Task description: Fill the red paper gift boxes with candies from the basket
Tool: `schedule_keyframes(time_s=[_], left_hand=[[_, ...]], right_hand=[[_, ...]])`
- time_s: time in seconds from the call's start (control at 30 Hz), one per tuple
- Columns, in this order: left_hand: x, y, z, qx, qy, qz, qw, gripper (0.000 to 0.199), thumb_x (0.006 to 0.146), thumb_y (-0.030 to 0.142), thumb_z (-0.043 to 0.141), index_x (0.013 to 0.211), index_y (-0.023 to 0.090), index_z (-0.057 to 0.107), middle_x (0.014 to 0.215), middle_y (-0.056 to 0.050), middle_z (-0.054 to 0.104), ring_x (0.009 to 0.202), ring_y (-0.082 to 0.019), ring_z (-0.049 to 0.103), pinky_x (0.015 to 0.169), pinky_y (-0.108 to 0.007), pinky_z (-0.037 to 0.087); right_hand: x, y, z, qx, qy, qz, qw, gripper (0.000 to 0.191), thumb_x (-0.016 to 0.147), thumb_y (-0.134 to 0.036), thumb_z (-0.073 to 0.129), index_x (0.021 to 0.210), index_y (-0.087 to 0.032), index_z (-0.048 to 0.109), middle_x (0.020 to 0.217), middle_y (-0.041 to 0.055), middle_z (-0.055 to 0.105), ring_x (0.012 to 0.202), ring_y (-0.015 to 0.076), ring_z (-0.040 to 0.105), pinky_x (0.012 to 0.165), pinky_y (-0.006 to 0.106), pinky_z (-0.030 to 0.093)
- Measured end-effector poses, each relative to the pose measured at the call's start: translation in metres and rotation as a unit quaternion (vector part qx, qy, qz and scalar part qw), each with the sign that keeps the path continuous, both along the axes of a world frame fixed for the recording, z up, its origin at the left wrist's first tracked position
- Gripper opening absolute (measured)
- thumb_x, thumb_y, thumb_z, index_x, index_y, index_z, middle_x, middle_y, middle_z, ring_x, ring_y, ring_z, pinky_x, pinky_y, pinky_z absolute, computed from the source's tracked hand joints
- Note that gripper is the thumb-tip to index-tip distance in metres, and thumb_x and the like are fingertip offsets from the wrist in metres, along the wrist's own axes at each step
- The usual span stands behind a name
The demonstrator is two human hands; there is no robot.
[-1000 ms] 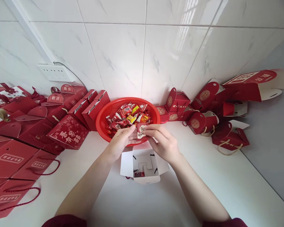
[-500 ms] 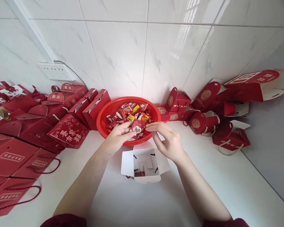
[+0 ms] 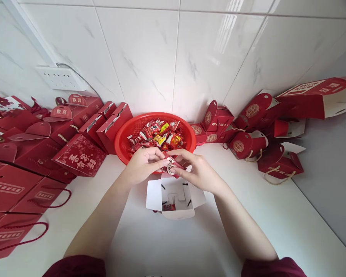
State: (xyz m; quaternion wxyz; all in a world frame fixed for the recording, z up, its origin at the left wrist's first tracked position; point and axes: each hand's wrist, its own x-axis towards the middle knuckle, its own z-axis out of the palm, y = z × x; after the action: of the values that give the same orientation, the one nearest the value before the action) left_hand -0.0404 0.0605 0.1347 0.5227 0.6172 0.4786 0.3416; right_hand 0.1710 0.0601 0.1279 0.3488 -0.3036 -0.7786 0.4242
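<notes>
Between my two hands is a red wrapped candy packet (image 3: 169,164) with pale lettering, partly covered by fingers. My left hand (image 3: 142,165) pinches its left side, while my right hand (image 3: 200,169) grips the right side with thumb and fingers. Just beneath them an opened gift box (image 3: 175,194) shows its white inside, flaps spread, with a small red packet (image 3: 169,207) at the bottom. Behind the hands stands a red plastic basket (image 3: 122,134) holding many wrapped candies (image 3: 158,134) in red and yellow.
Red gift boxes (image 3: 43,154) with cord handles crowd the left side of the white table (image 3: 167,246). More red boxes (image 3: 249,144), some with open flaps, stand at the right. A tiled wall (image 3: 147,57) with a socket strip (image 3: 60,78) rises behind.
My right hand has closed on the packet's right side, where its fingers were only near the edge before. The packet has come slightly lower and nearer the box. The view has tilted slightly.
</notes>
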Motion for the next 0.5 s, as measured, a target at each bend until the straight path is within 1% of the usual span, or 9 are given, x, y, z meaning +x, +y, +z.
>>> schedule_keyframes(time_s=[0.1, 0.2, 0.27, 0.33, 0.43, 0.5], left_hand=[[0.0, 0.001, 0.001, 0.006, 0.005, 0.0, 1.0, 0.027, 0.082, 0.045, 0.071, 0.08, 0.019, 0.062, 0.08, -0.002, 0.072, 0.076, -0.018, 0.07, 0.068, -0.029, 0.058], [-0.006, 0.003, 0.005, 0.024, 0.023, 0.031, 0.999, 0.028, 0.084, 0.047, 0.068, 0.084, 0.02, 0.063, 0.086, -0.003, 0.073, 0.079, -0.018, 0.071, 0.071, -0.029, 0.058], [-0.014, 0.006, 0.008, 0.036, 0.035, 0.061, 0.997, 0.028, 0.085, 0.048, 0.066, 0.087, 0.02, 0.063, 0.089, -0.004, 0.074, 0.079, -0.019, 0.072, 0.072, -0.03, 0.057], [-0.022, 0.008, 0.011, 0.05, 0.046, 0.087, 0.994, 0.028, 0.085, 0.047, 0.065, 0.088, 0.02, 0.064, 0.09, -0.004, 0.074, 0.077, -0.018, 0.072, 0.071, -0.029, 0.056], [-0.032, 0.009, 0.013, 0.073, 0.058, 0.11, 0.99, 0.029, 0.086, 0.047, 0.065, 0.087, 0.018, 0.065, 0.09, -0.006, 0.074, 0.078, -0.018, 0.071, 0.07, -0.028, 0.056], [-0.037, 0.01, 0.014, 0.087, 0.062, 0.12, 0.987, 0.03, 0.087, 0.048, 0.064, 0.088, 0.018, 0.066, 0.091, -0.007, 0.073, 0.08, -0.019, 0.071, 0.071, -0.028, 0.056]], right_hand=[[0.002, -0.001, 0.002, -0.003, -0.019, -0.004, 1.0, 0.023, 0.093, -0.02, 0.056, 0.116, -0.021, 0.056, 0.099, 0.0025, 0.071, 0.082, 0.014, 0.066, 0.073, 0.029, 0.054], [0.005, -0.003, 0.005, 0.008, -0.08, -0.014, 0.997, 0.012, 0.095, -0.019, 0.051, 0.105, -0.021, 0.057, 0.096, 0.0019, 0.071, 0.078, 0.0139, 0.065, 0.07, 0.028, 0.051], [0.007, -0.006, 0.007, 0.02, -0.138, -0.008, 0.99, 0.013, 0.095, -0.017, 0.048, 0.102, -0.022, 0.058, 0.092, 0.0004, 0.071, 0.076, 0.0134, 0.063, 0.069, 0.027, 0.048], [0.006, -0.009, 0.007, 0.033, -0.193, 0.002, 0.981, 0.017, 0.094, -0.014, 0.047, 0.101, -0.023, 0.06, 0.092, -0.0003, 0.071, 0.075, 0.0133, 0.062, 0.068, 0.026, 0.045], [0.0, -0.014, 0.001, 0.05, -0.258, 0.029, 0.964, 0.022, 0.093, -0.011, 0.046, 0.102, -0.023, 0.062, 0.096, 0.0007, 0.072, 0.078, 0.0142, 0.064, 0.067, 0.025, 0.043], [-0.006, -0.016, -0.006, 0.062, -0.308, 0.049, 0.948, 0.021, 0.092, -0.011, 0.047, 0.102, -0.022, 0.062, 0.093, 0.0022, 0.072, 0.076, 0.0154, 0.065, 0.063, 0.024, 0.04]])
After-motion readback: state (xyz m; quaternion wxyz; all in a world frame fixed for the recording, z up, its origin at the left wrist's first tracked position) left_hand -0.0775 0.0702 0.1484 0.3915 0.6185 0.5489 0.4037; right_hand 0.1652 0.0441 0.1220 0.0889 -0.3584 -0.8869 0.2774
